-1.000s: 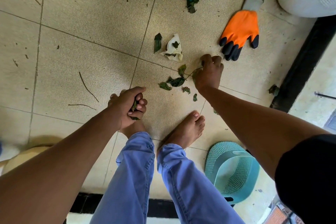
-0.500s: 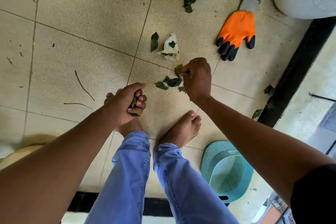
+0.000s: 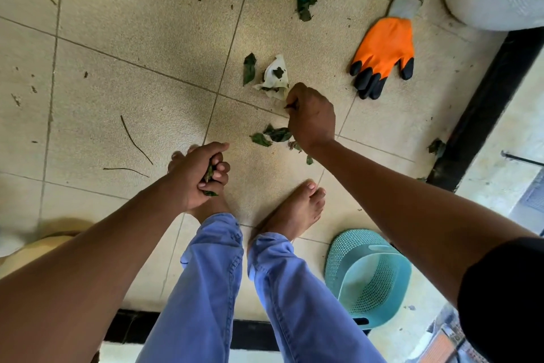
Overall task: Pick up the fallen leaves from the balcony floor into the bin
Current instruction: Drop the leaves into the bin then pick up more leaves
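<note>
Crumpled green leaves (image 3: 209, 174) — perhaps dry — in left hand (image 3: 197, 174)

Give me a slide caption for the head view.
Left hand grips gathered leaves while right hand pinches another beside white scrap; teal bin waits by the feet.

The left hand (image 3: 195, 175) is being held low above the bare left foot, its fingers curled in a closed grip around green leaves (image 3: 209, 174). The right arm is being stretched forward and down, and the right hand (image 3: 312, 115) is being kept knuckles-up with its fingertips pinched together.
</note>
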The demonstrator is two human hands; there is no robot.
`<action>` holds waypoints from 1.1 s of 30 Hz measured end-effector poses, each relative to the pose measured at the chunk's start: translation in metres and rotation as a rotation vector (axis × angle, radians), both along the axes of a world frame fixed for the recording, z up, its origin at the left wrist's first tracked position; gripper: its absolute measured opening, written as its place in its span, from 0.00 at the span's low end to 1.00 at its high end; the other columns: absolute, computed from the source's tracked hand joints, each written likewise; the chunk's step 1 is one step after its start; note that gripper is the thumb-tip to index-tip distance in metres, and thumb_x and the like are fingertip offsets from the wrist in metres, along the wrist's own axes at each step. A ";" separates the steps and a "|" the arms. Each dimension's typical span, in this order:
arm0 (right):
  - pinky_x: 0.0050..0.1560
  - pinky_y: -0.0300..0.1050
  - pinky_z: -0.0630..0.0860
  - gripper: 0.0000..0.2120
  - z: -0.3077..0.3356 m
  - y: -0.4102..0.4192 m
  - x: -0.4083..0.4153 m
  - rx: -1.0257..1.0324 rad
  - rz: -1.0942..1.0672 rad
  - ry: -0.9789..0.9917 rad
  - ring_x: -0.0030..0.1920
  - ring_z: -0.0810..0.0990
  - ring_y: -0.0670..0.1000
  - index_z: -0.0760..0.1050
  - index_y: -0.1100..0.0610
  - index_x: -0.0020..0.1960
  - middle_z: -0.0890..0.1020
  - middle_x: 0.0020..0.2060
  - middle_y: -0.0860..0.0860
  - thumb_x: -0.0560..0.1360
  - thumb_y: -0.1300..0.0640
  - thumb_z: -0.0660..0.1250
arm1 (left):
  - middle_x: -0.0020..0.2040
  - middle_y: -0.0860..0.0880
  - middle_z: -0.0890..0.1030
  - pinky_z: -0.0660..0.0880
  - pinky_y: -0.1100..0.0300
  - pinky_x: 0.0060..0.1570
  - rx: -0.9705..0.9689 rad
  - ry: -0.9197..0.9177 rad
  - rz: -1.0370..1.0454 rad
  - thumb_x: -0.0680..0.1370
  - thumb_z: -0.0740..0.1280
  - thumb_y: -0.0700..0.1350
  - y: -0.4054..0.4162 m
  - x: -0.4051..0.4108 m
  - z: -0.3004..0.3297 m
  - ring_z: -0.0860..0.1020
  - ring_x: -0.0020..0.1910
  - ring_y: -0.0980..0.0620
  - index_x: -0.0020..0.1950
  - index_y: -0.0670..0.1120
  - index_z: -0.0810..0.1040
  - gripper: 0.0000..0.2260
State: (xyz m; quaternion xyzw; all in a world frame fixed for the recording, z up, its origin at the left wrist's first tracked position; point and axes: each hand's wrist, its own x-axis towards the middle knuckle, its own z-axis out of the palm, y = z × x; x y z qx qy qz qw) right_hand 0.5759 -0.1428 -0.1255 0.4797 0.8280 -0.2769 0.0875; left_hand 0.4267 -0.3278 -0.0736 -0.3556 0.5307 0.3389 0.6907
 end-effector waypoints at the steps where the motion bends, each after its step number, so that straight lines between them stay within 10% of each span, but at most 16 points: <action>1: 0.39 0.49 0.78 0.11 0.005 -0.004 0.002 -0.048 0.030 0.031 0.41 0.79 0.53 0.75 0.53 0.52 0.81 0.42 0.50 0.73 0.64 0.70 | 0.29 0.51 0.66 0.52 0.70 0.16 -0.002 0.000 0.001 0.81 0.66 0.50 0.001 0.000 0.001 0.64 0.22 0.58 0.28 0.48 0.66 0.22; 9: 0.36 0.47 0.72 0.21 -0.005 -0.043 0.022 -0.096 0.273 -0.175 0.49 0.80 0.58 0.73 0.53 0.64 0.80 0.50 0.54 0.73 0.66 0.69 | 0.27 0.52 0.66 0.53 0.71 0.15 0.009 -0.015 -0.010 0.82 0.65 0.51 0.010 0.002 -0.001 0.64 0.21 0.59 0.26 0.49 0.67 0.24; 22: 0.43 0.46 0.77 0.09 0.011 -0.054 0.007 -0.192 0.255 -0.015 0.46 0.80 0.53 0.85 0.55 0.47 0.78 0.50 0.52 0.71 0.67 0.73 | 0.29 0.51 0.66 0.52 0.70 0.15 -0.006 -0.020 0.011 0.81 0.66 0.50 0.002 -0.007 0.004 0.64 0.22 0.58 0.28 0.49 0.66 0.22; 29: 0.35 0.47 0.68 0.29 -0.001 -0.081 0.003 -0.178 0.264 -0.147 0.45 0.78 0.57 0.67 0.54 0.68 0.79 0.48 0.55 0.71 0.71 0.67 | 0.29 0.51 0.67 0.53 0.70 0.15 0.012 -0.017 0.020 0.82 0.65 0.50 0.002 -0.004 -0.004 0.65 0.22 0.58 0.28 0.49 0.67 0.22; 33: 0.39 0.47 0.67 0.14 -0.009 -0.077 -0.003 -0.165 0.246 -0.219 0.52 0.78 0.61 0.75 0.59 0.59 0.78 0.52 0.59 0.75 0.68 0.65 | 0.28 0.52 0.66 0.53 0.70 0.14 0.012 -0.025 0.020 0.81 0.66 0.50 0.002 -0.008 -0.004 0.64 0.22 0.59 0.28 0.49 0.66 0.22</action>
